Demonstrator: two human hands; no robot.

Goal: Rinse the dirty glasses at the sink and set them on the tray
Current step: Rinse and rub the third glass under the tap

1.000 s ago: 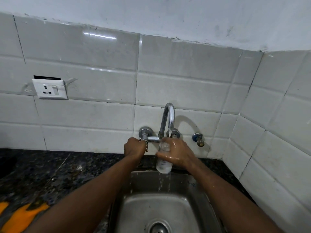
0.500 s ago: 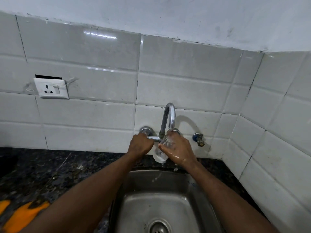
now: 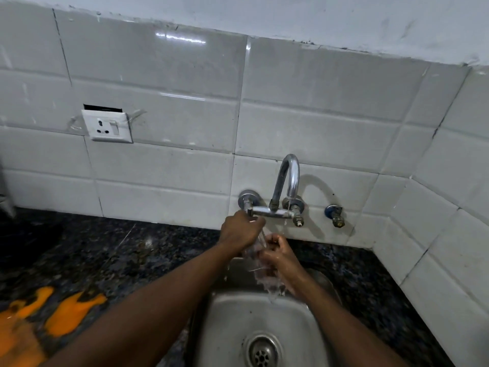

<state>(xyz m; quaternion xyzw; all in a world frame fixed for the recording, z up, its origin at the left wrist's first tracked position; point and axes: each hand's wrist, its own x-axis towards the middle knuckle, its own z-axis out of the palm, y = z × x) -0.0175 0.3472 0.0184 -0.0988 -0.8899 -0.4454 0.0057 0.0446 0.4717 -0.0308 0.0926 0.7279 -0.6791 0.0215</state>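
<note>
Over the steel sink (image 3: 299, 327) both my hands hold one clear glass (image 3: 256, 251), tilted with water spilling from its lower end into the basin. My right hand (image 3: 279, 256) is wet and wraps the glass from the right. My left hand (image 3: 239, 231) sits just below the tap's left handle (image 3: 248, 205), fingers curled over the glass's upper end. A thin stream falls from the chrome spout (image 3: 289, 178) onto the hands. Most of the glass is hidden by my fingers. No tray is clearly seen.
Dark speckled stone counter (image 3: 105, 255) surrounds the sink. A blurred orange-patterned thing (image 3: 39, 321) lies at the lower left. The white tiled wall carries a socket (image 3: 107, 126) and a small side valve (image 3: 334, 214). The sink drain (image 3: 262, 352) is open.
My left hand has come down off the tap handle onto the glass. The glass has dropped lower and tilted, and water now pours out of it. The view has shifted right.
</note>
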